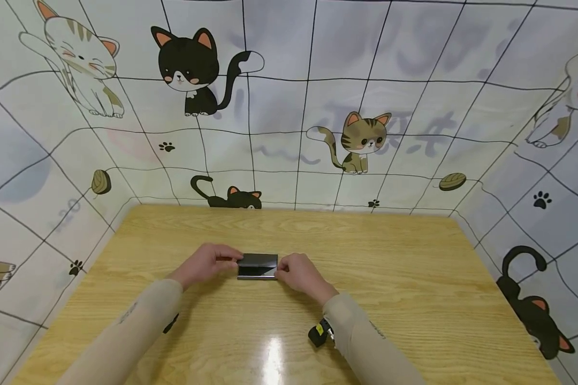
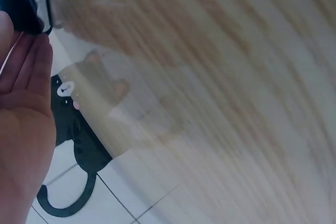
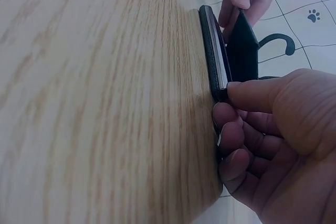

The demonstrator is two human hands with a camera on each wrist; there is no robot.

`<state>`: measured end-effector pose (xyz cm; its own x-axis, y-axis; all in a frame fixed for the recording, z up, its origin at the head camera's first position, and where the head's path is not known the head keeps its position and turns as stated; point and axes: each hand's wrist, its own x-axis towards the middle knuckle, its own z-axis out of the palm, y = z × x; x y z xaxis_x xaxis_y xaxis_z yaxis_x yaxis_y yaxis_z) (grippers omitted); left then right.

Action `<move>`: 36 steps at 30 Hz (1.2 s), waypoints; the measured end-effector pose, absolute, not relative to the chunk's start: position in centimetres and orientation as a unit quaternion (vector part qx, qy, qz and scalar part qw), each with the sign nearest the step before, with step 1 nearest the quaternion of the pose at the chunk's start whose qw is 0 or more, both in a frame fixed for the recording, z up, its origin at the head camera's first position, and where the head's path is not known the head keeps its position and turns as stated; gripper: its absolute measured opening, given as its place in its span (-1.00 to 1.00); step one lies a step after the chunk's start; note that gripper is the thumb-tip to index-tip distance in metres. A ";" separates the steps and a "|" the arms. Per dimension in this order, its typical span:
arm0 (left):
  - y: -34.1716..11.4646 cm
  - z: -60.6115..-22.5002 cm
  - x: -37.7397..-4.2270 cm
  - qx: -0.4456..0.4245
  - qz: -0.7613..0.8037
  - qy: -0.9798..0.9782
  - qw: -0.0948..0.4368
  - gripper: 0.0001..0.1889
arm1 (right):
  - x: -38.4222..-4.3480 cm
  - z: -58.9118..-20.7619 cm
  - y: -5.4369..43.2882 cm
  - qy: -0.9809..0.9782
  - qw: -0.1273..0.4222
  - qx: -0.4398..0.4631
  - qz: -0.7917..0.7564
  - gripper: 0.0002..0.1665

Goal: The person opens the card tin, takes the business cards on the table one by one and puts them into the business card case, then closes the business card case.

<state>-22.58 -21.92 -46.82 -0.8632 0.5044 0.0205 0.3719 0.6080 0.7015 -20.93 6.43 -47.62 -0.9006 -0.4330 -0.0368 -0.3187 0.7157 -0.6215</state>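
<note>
On the table, a black card case (image 1: 257,261) with a shiny silver rim stands with its lid raised. The right wrist view shows the lid (image 3: 245,51) tilted up from the base (image 3: 211,56). My left hand (image 1: 208,265) pinches the lid at the left end between thumb and fingers. At the opposite end, my right hand (image 1: 299,271) grips the base, its thumb on the rim and its fingers curled by the table. Only a dark corner of the case (image 2: 23,3) shows in the left wrist view; its inside is mostly hidden there.
The wooden table (image 1: 390,283) reflects a bright light near its front. Cloth printed with cats (image 1: 188,64) and grid lines hangs behind and at both sides. A black wrist camera (image 1: 318,334) with a yellow mark sits by the right sleeve.
</note>
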 end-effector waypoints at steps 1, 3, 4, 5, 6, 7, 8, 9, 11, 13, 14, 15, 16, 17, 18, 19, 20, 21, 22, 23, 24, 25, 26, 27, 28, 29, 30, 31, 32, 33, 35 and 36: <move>-21.9 -46.9 -22.4 0.256 0.359 0.894 0.082 -0.73 | -20.9 -47.7 6.4 0.922 0.090 -0.204 -0.316 -0.79; -21.8 -47.0 -22.1 0.277 0.335 0.898 0.066 -0.72 | -20.9 -47.7 6.4 0.923 0.089 -0.203 -0.314 -0.78; -21.8 -47.1 -22.1 0.291 0.318 0.901 0.056 -0.71 | -20.9 -47.7 6.4 0.923 0.089 -0.204 -0.313 -0.78; -21.8 -47.1 -22.0 0.302 0.305 0.902 0.048 -0.71 | -20.9 -47.7 6.5 0.924 0.088 -0.204 -0.313 -0.78; -21.7 -47.1 -21.9 0.314 0.291 0.903 0.042 -0.71 | -20.9 -47.7 6.5 0.924 0.087 -0.204 -0.312 -0.77; -21.7 -47.2 -21.8 0.326 0.274 0.904 0.033 -0.71 | -20.9 -47.6 6.5 0.924 0.087 -0.204 -0.312 -0.77; -21.7 -47.2 -21.7 0.339 0.254 0.906 0.023 -0.71 | -20.9 -47.6 6.5 0.924 0.086 -0.205 -0.313 -0.77; -21.6 -47.3 -21.6 0.352 0.234 0.906 0.013 -0.71 | -20.9 -47.6 6.5 0.923 0.086 -0.205 -0.313 -0.77; -21.6 -47.3 -21.4 0.368 0.205 0.907 -0.002 -0.70 | -20.9 -47.6 6.5 0.923 0.086 -0.206 -0.314 -0.77; -21.5 -47.4 -21.2 0.380 0.182 0.907 -0.016 -0.70 | -20.9 -47.6 6.5 0.922 0.086 -0.207 -0.315 -0.77; -21.4 -47.4 -21.2 0.384 0.175 0.906 -0.021 -0.70 | -20.9 -47.6 6.6 0.922 0.085 -0.208 -0.315 -0.76; -21.4 -47.4 -21.1 0.389 0.168 0.905 -0.027 -0.70 | -20.9 -47.6 6.6 0.922 0.085 -0.208 -0.316 -0.76; -21.4 -47.5 -21.0 0.392 0.164 0.905 -0.031 -0.70 | -20.9 -47.6 6.6 0.921 0.083 -0.209 -0.317 -0.76; -21.3 -47.5 -21.0 0.397 0.160 0.903 -0.037 -0.70 | -20.9 -47.6 6.6 0.921 0.084 -0.208 -0.319 -0.76; -21.3 -47.6 -21.0 0.403 0.155 0.901 -0.044 -0.70 | -20.9 -47.6 6.6 0.921 0.082 -0.209 -0.319 -0.76; -21.3 -47.6 -21.0 0.407 0.151 0.899 -0.049 -0.70 | -20.9 -47.6 6.6 0.920 0.083 -0.209 -0.320 -0.76; -21.2 -47.7 -20.9 0.411 0.148 0.898 -0.054 -0.71 | -20.9 -47.6 6.6 0.920 0.083 -0.209 -0.321 -0.76; -21.2 -47.7 -20.9 0.412 0.145 0.898 -0.057 -0.71 | -20.9 -47.5 6.6 0.920 0.084 -0.208 -0.322 -0.76; -21.2 -47.8 -20.9 0.413 0.143 0.898 -0.058 -0.70 | -20.9 -47.5 6.6 0.919 0.083 -0.209 -0.322 -0.76; -21.2 -47.8 -20.9 0.413 0.142 0.898 -0.059 -0.70 | -20.8 -47.5 6.6 0.919 0.084 -0.209 -0.323 -0.75; -21.2 -47.9 -21.0 0.413 0.140 0.898 -0.060 -0.70 | -20.8 -47.5 6.6 0.919 0.083 -0.210 -0.322 -0.75; -21.1 -47.9 -21.0 0.413 0.139 0.898 -0.060 -0.70 | -20.8 -47.5 6.6 0.919 0.083 -0.210 -0.322 -0.74; -21.1 -48.0 -21.0 0.413 0.138 0.898 -0.060 -0.70 | -20.8 -47.6 6.6 0.919 0.081 -0.211 -0.323 -0.74; -21.1 -48.0 -21.0 0.413 0.138 0.898 -0.061 -0.70 | -20.8 -47.6 6.6 0.919 0.080 -0.211 -0.323 -0.74; -21.1 -48.0 -21.0 0.412 0.137 0.899 -0.060 -0.71 | -20.8 -47.6 6.6 0.919 0.080 -0.212 -0.324 -0.74; -21.1 -48.0 -21.0 0.411 0.137 0.899 -0.059 -0.71 | -20.8 -47.7 6.6 0.919 0.079 -0.212 -0.324 -0.74; -21.1 -48.0 -21.0 0.410 0.137 0.900 -0.058 -0.71 | -20.8 -47.7 6.6 0.919 0.079 -0.212 -0.323 -0.74; -21.1 -48.0 -21.0 0.410 0.137 0.900 -0.057 -0.71 | -20.8 -47.7 6.6 0.919 0.079 -0.212 -0.322 -0.74; -21.1 -47.9 -20.9 0.407 0.136 0.902 -0.054 -0.72 | -20.8 -47.7 6.6 0.919 0.080 -0.211 -0.322 -0.75; -21.0 -47.8 -20.9 0.405 0.137 0.902 -0.051 -0.72 | -20.8 -47.7 6.6 0.920 0.081 -0.211 -0.321 -0.75; -21.0 -47.7 -20.8 0.405 0.135 0.903 -0.048 -0.72 | -20.8 -47.7 6.6 0.920 0.082 -0.209 -0.320 -0.76; -20.9 -47.6 -20.8 0.405 0.134 0.903 -0.047 -0.71 | -20.8 -47.7 6.6 0.920 0.083 -0.209 -0.320 -0.77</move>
